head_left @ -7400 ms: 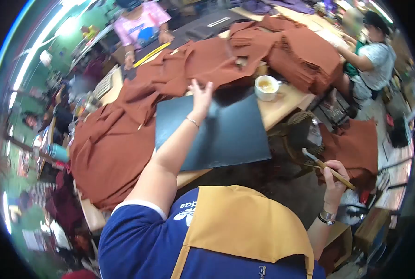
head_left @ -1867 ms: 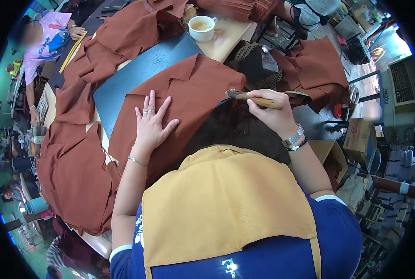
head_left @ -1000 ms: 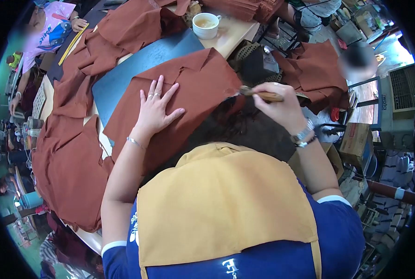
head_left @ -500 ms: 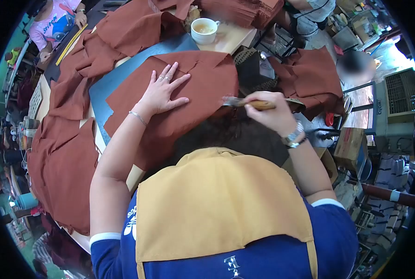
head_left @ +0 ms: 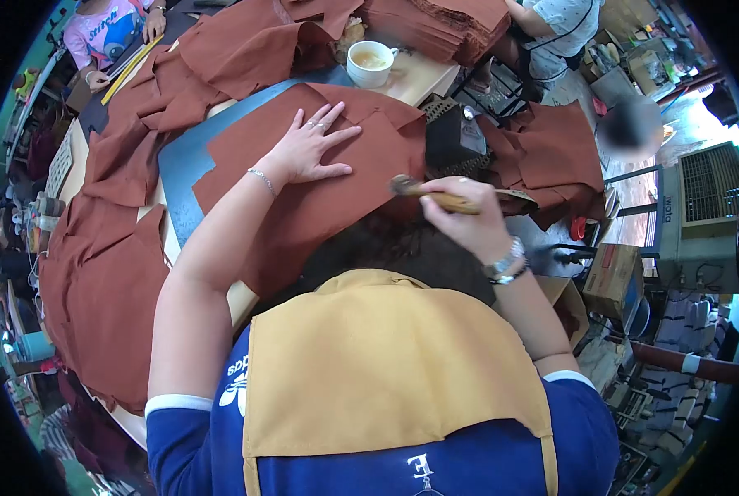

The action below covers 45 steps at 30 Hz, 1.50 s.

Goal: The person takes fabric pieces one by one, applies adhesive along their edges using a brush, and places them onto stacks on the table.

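My left hand (head_left: pixel 315 150) lies flat, fingers spread, on a reddish-brown sheet of leather or cloth (head_left: pixel 303 211). Under that sheet is a blue board (head_left: pixel 186 194), showing along its left and upper edges. In my right hand (head_left: pixel 473 219) is a brush (head_left: pixel 448 201), gripped by its wooden handle. Its bristle end is at the sheet's right edge; whether it touches is unclear. Beyond my hands stands a white cup (head_left: pixel 369 76) with pale yellowish contents.
More reddish-brown pieces (head_left: pixel 109 306) cover the table's left side, and a stack of them (head_left: pixel 435 25) lies at the back. A dark block (head_left: pixel 454 139) sits right of the sheet. People's arms (head_left: pixel 154 25) show at the far edge. Cardboard boxes (head_left: pixel 613 277) stand right.
The sheet and my left hand have shifted right across the blue board, uncovering more of it at left. My right hand has come slightly left and down, still holding the brush.
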Motion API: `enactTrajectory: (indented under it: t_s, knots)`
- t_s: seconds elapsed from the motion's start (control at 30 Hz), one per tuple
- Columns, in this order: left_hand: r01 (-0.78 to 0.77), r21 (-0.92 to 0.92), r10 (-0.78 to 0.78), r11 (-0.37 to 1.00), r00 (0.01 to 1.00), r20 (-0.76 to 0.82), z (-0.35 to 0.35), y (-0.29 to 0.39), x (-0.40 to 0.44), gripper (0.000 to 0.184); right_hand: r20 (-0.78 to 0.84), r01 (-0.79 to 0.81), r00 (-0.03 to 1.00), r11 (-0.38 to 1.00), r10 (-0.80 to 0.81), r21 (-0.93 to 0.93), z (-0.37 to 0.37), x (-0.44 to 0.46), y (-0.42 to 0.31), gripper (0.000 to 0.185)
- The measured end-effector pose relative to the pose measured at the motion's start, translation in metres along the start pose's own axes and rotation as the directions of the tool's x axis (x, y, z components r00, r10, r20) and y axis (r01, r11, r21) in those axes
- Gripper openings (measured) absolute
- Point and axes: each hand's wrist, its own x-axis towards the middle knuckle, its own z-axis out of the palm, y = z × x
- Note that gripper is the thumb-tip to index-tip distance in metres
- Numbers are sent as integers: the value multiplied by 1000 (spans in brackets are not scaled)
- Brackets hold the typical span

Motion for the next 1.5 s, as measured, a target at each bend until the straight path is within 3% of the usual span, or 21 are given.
enactTrajectory:
  t_s: [0.07,0.17,0.27,0.33,0.4,0.5,0.6,0.7,0.8,0.83,1.0,1.13,1.17,1.33,1.4,1.47,1.5]
  knots:
    - [-15,-13,15,1000,1000,11,-1,-2,6,80,48,49,998,999,-50,7,11,-4,9,14]
    - [-38,20,38,999,999,0,1,-3,12,82,46,-74,995,976,85,-204,-25,-15,21,15]
    - [-64,3,64,998,998,-1,0,-3,20,82,6,-67,998,991,68,-112,-10,-8,-1,16]
    - [-74,12,74,997,997,-1,1,-4,25,82,64,-4,998,1000,3,14,14,-4,-4,17]
    - [-84,12,84,996,996,-4,6,-6,29,82,79,-18,997,1000,19,-10,10,-9,2,15]
    - [-93,-3,93,996,996,-3,4,-6,32,81,37,-86,994,962,99,-260,-21,-17,5,13]
    - [-95,18,96,995,993,-74,7,-5,29,83,18,-11,1000,996,13,-92,4,-8,-15,15]
    - [164,89,-145,982,971,-190,14,7,-9,88,84,33,996,999,-32,-17,23,-9,-8,16]
    - [415,73,-412,907,910,-56,-2,28,-61,91,68,-70,995,990,79,-119,-5,-18,1,14]
    - [432,9,-430,902,900,-64,4,26,-68,94,15,-61,998,981,65,-185,-12,-20,1,14]
    - [412,9,-408,911,906,-116,8,19,-60,95,94,94,991,995,-97,34,28,-5,-18,16]
    - [393,3,-390,920,915,-105,7,13,-55,93,107,14,994,997,-6,-76,3,-20,-3,15]
    - [388,4,-385,922,917,-105,8,12,-53,93,99,48,995,975,-27,-216,-5,-26,7,15]
    - [371,8,-368,929,923,-116,12,8,-46,92,75,166,983,986,-166,8,31,-7,-22,19]
    - [369,16,-366,929,925,-106,10,7,-46,92,147,148,978,989,-150,31,45,-6,-14,19]
    - [365,14,-362,931,927,-99,8,7,-44,91,120,104,988,995,-103,-8,26,-12,-14,18]
    - [360,12,-356,933,928,-113,9,6,-42,91,126,37,992,994,-25,-98,15,-17,-9,17]
